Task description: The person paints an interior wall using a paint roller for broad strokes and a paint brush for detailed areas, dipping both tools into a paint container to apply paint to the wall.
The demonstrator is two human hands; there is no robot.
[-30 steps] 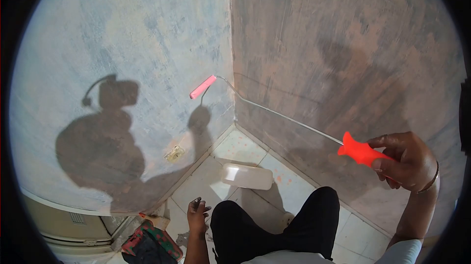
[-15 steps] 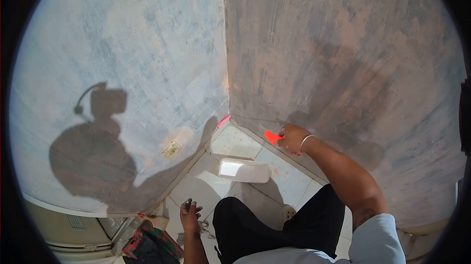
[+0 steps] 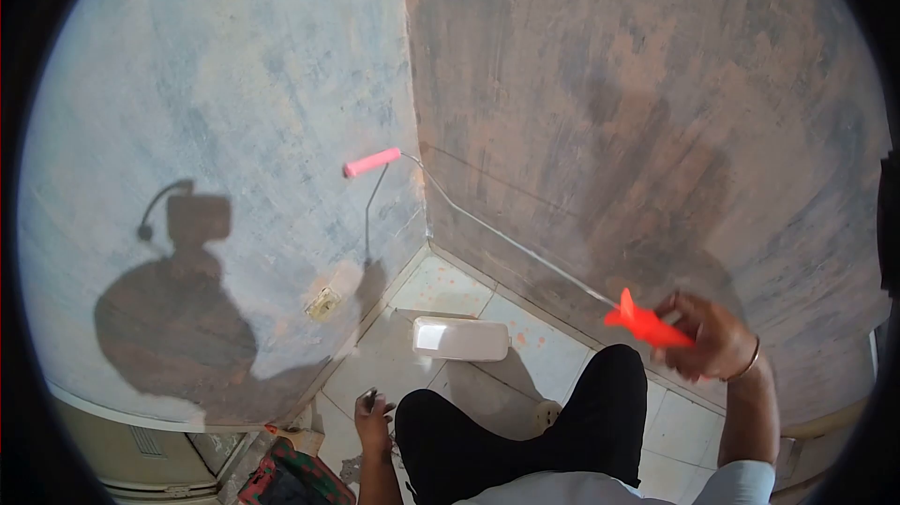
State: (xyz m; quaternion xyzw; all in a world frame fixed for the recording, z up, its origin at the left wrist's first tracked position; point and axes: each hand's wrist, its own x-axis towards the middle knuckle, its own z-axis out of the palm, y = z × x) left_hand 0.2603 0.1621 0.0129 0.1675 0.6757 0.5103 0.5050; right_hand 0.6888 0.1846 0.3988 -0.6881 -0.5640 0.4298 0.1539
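Observation:
My right hand point(image 3: 708, 336) is closed around the orange-red handle of a paint roller point(image 3: 647, 322). From there a long, thin metal rod runs to the pink roller head point(image 3: 373, 163), which is against or very near the left wall point(image 3: 272, 83), just left of the corner. My left hand point(image 3: 373, 419) hangs by my left knee, fingers loosely bent and partly apart, with nothing visible in it. A white tray point(image 3: 459, 339) rests on the tiled floor in front of my knees.
The right wall point(image 3: 562, 83) is patchy brown and grey. Low on the left wall is a socket box point(image 3: 323, 303). A brush point(image 3: 295, 437) and dark, red-and-green cloth point(image 3: 295, 477) lie at lower left. My shadow covers part of the left wall.
My right hand has moved right and toward me. The pink roller head has risen from the floor corner onto the left wall. My left hand's fingers are more curled.

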